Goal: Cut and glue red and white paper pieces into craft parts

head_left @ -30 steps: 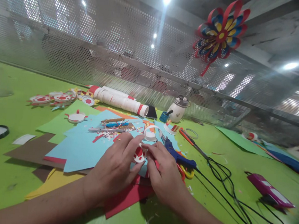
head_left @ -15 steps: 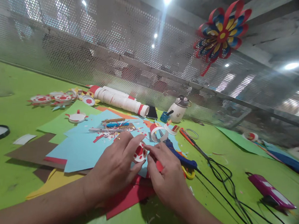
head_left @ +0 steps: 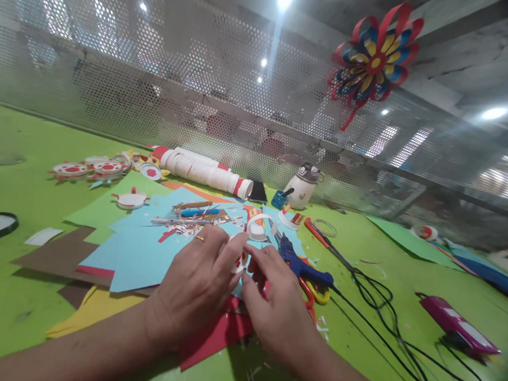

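Observation:
Between my hands is a small white paper disc with red patches [head_left: 239, 263], mostly hidden by fingers. My left hand [head_left: 205, 266], a ring on one finger, grips it from the left. My right hand [head_left: 272, 284] has its thumb and fingertips pinched at the disc's right edge; whether they hold a separate piece I cannot make out. Just beyond them a white paper ring [head_left: 259, 227] rests on light blue paper [head_left: 141, 263]. A blue glue gun [head_left: 305, 266] lies right of my right hand, over scissors with red and yellow handles [head_left: 318, 294].
White rolled paper tubes [head_left: 202, 171] lie at the back, beside a blue pot [head_left: 280, 199] and a pale jug [head_left: 304, 186]. Red-and-white paper discs [head_left: 107, 167] sit back left. Black cords [head_left: 380, 302] loop toward a purple device [head_left: 459, 327]. A paper flower [head_left: 376, 63] hangs above.
My left hand has turned over the disc, covering more of it. My right fingertips have shifted slightly left. The white paper ring behind them sits a little further left and at another angle.

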`<state>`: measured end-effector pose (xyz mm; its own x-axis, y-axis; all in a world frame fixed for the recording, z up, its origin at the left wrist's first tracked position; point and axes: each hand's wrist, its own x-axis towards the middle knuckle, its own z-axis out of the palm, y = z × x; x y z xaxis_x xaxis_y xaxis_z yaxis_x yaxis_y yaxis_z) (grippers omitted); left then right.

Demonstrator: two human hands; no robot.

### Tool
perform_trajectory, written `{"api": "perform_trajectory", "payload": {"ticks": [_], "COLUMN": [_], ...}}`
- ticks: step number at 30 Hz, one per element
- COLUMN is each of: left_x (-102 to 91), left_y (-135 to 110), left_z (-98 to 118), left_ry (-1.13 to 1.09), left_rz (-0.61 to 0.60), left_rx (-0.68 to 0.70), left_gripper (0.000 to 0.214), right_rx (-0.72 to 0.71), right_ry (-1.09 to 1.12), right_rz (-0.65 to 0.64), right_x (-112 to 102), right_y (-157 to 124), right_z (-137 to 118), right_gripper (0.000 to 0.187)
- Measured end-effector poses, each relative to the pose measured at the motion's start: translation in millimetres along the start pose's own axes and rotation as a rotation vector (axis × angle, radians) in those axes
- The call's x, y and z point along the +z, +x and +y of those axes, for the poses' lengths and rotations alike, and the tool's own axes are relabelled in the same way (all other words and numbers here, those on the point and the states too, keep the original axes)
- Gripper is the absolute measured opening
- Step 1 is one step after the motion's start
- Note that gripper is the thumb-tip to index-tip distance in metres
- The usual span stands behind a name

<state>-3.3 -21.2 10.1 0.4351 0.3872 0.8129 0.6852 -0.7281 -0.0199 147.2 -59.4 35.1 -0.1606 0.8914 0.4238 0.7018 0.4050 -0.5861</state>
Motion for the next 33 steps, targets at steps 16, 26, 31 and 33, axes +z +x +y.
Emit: {"api": "perform_trajectory", "payload": {"ticks": [16, 26, 31, 33], "left_x": [6.8, 8.3, 8.9, 9.6], "left_y": [-2, -3, -4, -3], "left_z": [-3, -5, -6, -6], "left_ry": [0.057, 0.033, 0.033, 0.022], "left_rz": [0.03, 0.011, 0.012, 0.013], "left_rx": [0.04, 0.002, -0.029, -0.048], "left_gripper": [0.045, 0.048, 0.047, 0.047], "right_rx": [0.399, 0.398, 0.389, 0.364], "right_ry": [0.699, 0.702, 0.668, 0.623], "right_rz": [-0.146, -0.16, -0.148, -0.129], "right_x": [-3, -3, -4, -5], "right_y": [9, 9, 10, 10], "right_z": [-4, 1, 0, -2], "right_gripper": [0.045, 0.05, 0.047, 0.045]}}
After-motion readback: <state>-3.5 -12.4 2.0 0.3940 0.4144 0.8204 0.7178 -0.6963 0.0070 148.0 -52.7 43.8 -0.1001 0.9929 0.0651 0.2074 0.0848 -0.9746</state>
